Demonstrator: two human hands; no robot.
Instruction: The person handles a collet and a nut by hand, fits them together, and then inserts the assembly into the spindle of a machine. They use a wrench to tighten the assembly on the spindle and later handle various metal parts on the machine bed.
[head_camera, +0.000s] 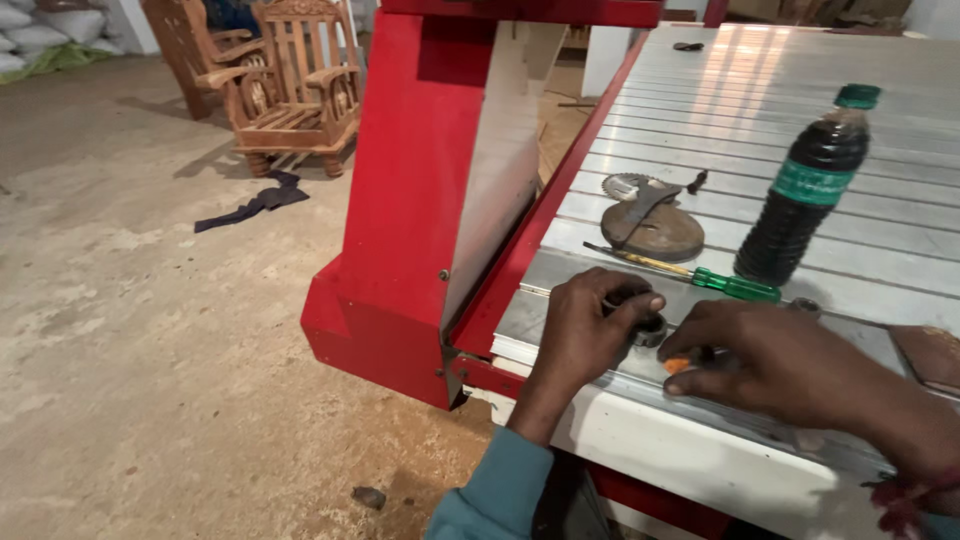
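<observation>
My left hand (585, 330) rests at the near edge of a ribbed metal machine bed (700, 110), fingers closed around a small dark metal ring-shaped part (648, 328). My right hand (780, 360) lies beside it on the bed, fingertips pinching a small orange piece (678, 365). The two hands almost touch. A screwdriver with a green handle (735, 287) lies just beyond the hands.
A dark bottle with a green cap (805, 190) stands on the bed. A round rusty disc with a toothed wheel (650, 225) lies behind the screwdriver. The red machine frame (400, 200) rises at left. Wooden chairs (295, 85) and a dark rag (255, 205) are on the concrete floor.
</observation>
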